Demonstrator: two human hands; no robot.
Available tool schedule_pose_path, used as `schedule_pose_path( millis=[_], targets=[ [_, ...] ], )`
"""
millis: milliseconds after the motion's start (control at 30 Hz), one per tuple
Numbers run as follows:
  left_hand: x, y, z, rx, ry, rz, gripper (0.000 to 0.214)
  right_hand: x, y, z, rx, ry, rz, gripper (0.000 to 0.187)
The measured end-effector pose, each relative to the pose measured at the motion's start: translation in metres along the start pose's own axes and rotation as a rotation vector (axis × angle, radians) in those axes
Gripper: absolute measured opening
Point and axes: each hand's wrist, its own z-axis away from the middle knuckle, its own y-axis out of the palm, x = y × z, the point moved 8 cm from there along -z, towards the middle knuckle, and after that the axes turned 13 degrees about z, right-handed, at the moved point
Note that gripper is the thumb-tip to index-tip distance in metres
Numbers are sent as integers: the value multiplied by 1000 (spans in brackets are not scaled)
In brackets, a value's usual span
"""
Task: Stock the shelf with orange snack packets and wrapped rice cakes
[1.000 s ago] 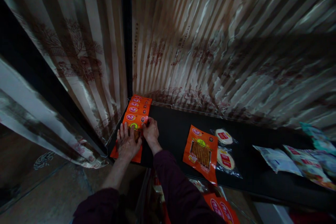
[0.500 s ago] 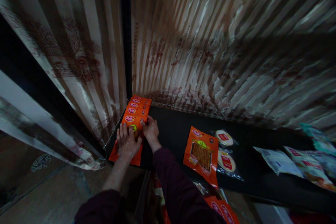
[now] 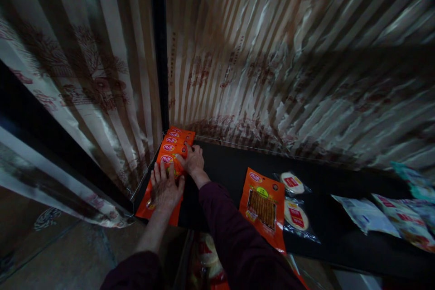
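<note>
Down at eight o'clock in my view, my left hand (image 3: 166,191) is lying spread flat, gripping nothing, on the front orange packet (image 3: 145,207) running roughly seven-to-one, while my right hand (image 3: 192,160) is resting half-curled at its two-o'clock edge, can't tell if it's pinching.

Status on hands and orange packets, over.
Left hand spread on nearest orange packet; right hand at its upper right. Overlapped packets behind. Separate packet rightward, out of the way.

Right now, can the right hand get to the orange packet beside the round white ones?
Probably yes: only black shelf shows between the right hand and that orange packet, though the hand is touching the row of overlapping orange packets.
</note>
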Motion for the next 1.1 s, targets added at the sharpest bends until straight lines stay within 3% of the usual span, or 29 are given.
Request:
schedule_pose_path(
  millis=[100, 367, 667, 1100],
  targets=[
    [0, 0, -1, -2, -7, 9, 58, -2, 2, -2, 7, 0, -8, 54],
    [7, 2, -12, 18, -95, -48, 61, -7, 12, -1, 58, 69, 1, 61],
    [9, 0, -18, -15, -104, -55, 61, -6, 9, -13, 31, 27, 38, 60],
    [14, 2, -19, -19, -136, -30, 62, -1, 2, 0, -226, 62, -201, 23]
  ],
)
